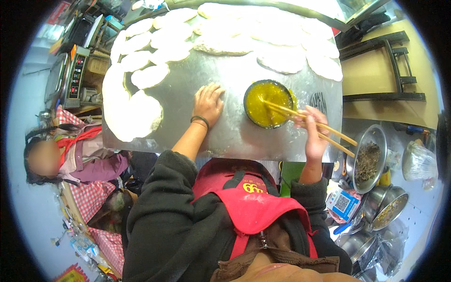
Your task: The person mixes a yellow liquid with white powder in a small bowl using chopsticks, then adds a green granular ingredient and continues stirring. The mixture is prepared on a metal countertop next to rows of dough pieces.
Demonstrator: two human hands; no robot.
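Note:
My right hand (pixel 314 135) grips a pair of wooden chopsticks (pixel 333 131). Their tips dip into a dark-rimmed round bowl (pixel 245 107) of yellow liquid (pixel 262 97), which looks like beaten egg or oil. My left hand (pixel 208 102) rests palm down on the metal worktop (pixel 225 141), to the left of the bowl, with nothing in it. Flattened pieces of pale dough (pixel 225 45) lie across the far side of the worktop. Larger masses of dough (pixel 146 112) sit at its left edge, overexposed by the light. A black slotted object (pixel 318 102) lies right of the bowl.
At right stand a metal bowl of dark shredded food (pixel 369 162) and stacked metal bowls (pixel 387 208), near a card with a printed code (pixel 342 204). A black metal frame (pixel 394 67) is beyond. A person (pixel 95 155) is at left, below an appliance with lit displays (pixel 75 77).

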